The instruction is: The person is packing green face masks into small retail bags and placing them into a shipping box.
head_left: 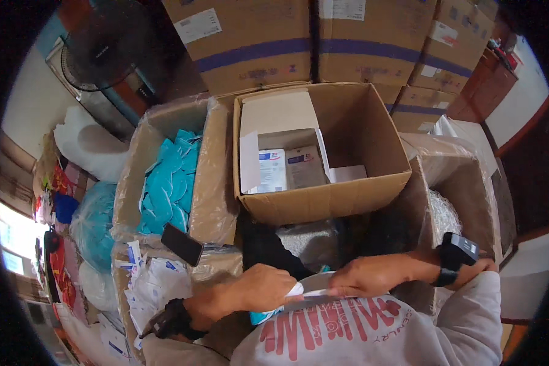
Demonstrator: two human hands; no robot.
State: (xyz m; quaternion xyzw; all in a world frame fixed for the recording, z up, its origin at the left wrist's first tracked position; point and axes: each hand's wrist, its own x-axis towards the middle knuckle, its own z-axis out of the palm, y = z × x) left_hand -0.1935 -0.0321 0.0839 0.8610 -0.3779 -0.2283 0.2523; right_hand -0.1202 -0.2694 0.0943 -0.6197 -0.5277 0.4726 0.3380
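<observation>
Close to my chest, my left hand (263,290) is closed on a white, thin, flexible piece (315,293) that looks like a strip or the edge of a bag. My right hand (363,277) pinches the other end, so it stretches between both hands. Under the left hand, a teal folded face mask (265,316) partly shows against my sweatshirt; whether that hand grips it is hidden. More teal masks (171,177) fill a plastic-lined carton (216,177) ahead on the left.
An open carton (329,204) in front contains a white box (249,165) of packets (271,171). White printed packets (158,287) lie at lower left, with a phone (182,244) on the carton edge. At right, a lined carton (479,189) holds white strands (443,216). Stacked cartons (372,30) stand behind.
</observation>
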